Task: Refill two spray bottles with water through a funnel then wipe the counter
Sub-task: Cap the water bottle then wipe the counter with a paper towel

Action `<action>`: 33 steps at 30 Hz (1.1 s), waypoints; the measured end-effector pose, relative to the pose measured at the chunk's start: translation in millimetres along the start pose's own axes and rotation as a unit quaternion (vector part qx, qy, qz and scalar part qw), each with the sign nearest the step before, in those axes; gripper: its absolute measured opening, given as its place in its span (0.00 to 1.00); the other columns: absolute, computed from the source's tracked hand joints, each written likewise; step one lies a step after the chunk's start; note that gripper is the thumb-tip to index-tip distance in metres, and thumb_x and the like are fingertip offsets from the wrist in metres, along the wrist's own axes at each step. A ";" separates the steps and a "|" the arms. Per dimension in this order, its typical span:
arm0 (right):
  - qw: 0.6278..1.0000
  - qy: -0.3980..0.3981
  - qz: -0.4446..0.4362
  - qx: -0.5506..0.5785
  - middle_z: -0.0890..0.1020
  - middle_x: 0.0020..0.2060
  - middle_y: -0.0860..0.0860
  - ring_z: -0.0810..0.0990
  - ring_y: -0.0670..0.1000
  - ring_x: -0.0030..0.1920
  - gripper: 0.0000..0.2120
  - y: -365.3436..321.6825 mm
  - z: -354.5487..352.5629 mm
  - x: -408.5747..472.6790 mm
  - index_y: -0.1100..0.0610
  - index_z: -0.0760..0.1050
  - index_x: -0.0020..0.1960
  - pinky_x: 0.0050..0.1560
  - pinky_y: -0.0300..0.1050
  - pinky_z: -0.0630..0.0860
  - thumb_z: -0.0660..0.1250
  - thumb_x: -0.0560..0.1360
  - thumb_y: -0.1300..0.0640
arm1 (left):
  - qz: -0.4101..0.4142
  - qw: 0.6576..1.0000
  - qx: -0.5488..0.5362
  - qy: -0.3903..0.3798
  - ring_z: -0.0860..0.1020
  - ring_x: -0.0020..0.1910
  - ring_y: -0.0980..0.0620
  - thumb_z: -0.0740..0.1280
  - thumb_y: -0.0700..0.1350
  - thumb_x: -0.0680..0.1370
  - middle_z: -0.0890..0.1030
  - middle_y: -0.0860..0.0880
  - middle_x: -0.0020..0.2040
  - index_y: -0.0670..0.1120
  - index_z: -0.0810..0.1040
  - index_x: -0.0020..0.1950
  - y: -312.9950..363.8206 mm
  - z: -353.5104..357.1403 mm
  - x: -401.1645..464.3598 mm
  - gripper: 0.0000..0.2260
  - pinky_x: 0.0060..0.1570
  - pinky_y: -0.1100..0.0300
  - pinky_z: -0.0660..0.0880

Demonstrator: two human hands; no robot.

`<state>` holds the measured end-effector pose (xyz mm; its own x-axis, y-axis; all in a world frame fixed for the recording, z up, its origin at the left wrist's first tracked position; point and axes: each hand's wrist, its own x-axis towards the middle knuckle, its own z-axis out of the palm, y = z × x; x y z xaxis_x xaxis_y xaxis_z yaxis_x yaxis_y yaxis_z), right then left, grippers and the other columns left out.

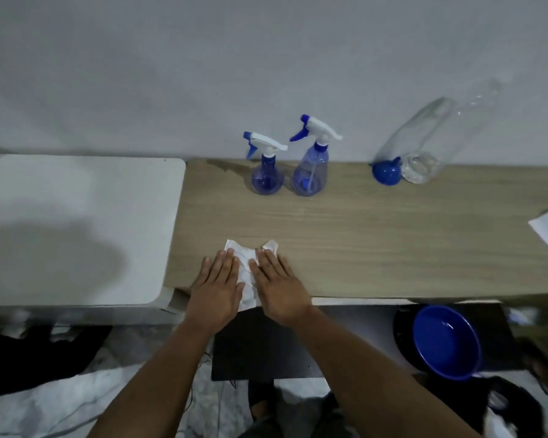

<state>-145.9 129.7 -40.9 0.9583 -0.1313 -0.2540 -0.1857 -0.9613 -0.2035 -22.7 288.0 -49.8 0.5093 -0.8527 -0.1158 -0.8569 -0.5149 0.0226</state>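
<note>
Two spray bottles (266,172) (310,165) (capped), one funnel (386,173), one basin (446,343).

No writing, label, brand, number or sign can be read anywhere in the view; every surface that shows is plain or too blurred to read.

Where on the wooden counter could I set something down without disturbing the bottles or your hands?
The widest bare patch of the wooden counter lies right of the right hand, in front of the funnel and clear bottle. A band between the cloth and the spray bottles is free too. The near left corner is crowded, with the left hand.
</note>
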 end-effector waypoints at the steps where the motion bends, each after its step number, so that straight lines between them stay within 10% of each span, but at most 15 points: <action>1: 1.000 0.008 0.007 0.001 0.52 0.83 0.61 0.50 0.61 0.84 0.38 7.3 1.7 -10.4 0.59 0.53 0.84 0.82 0.59 0.44 0.49 0.77 0.47 | 0.011 1.000 -0.002 0.000 0.59 0.80 0.42 0.41 0.56 0.84 0.62 0.39 0.79 0.38 0.63 0.78 10.2 0.0 0.8 0.31 0.77 0.40 0.58; 6: 0.997 0.042 0.052 0.023 0.61 0.82 0.62 0.59 0.62 0.82 0.34 52.9 12.6 -59.6 0.59 0.62 0.82 0.80 0.63 0.58 0.57 0.78 0.51 | 0.060 0.998 0.002 -0.008 0.58 0.80 0.43 0.46 0.56 0.84 0.62 0.40 0.79 0.38 0.63 0.78 70.4 -3.9 20.3 0.29 0.77 0.41 0.58; 22: 0.953 0.076 0.287 0.064 0.49 0.84 0.57 0.42 0.58 0.84 0.31 311.2 1.6 -268.0 0.55 0.53 0.85 0.83 0.60 0.45 0.44 0.83 0.49 | 0.245 0.968 0.001 -0.052 0.53 0.81 0.43 0.47 0.56 0.84 0.57 0.41 0.81 0.40 0.60 0.80 392.7 -23.7 145.3 0.29 0.79 0.44 0.54; 27: 0.956 0.067 0.279 0.061 0.53 0.84 0.59 0.48 0.60 0.84 0.31 390.1 -15.7 -279.8 0.57 0.57 0.84 0.82 0.65 0.51 0.52 0.83 0.50 | 0.210 0.977 0.008 -0.046 0.49 0.82 0.46 0.45 0.56 0.85 0.51 0.43 0.82 0.41 0.54 0.82 451.6 -28.3 201.0 0.29 0.79 0.44 0.51; 33: 0.962 0.080 0.249 0.082 0.54 0.84 0.58 0.49 0.59 0.85 0.37 465.4 -49.7 -217.3 0.56 0.56 0.84 0.82 0.60 0.44 0.37 0.79 0.44 | 0.134 0.991 0.005 -0.023 0.51 0.82 0.49 0.42 0.54 0.84 0.54 0.45 0.82 0.43 0.55 0.81 466.9 -30.2 266.0 0.28 0.79 0.45 0.50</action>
<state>-429.8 -301.1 -33.5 0.7605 -0.6134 -0.2130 -0.6493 -0.7206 -0.2433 -284.9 -181.9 -40.0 0.2593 -0.9537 -0.1526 -0.9618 -0.2693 0.0488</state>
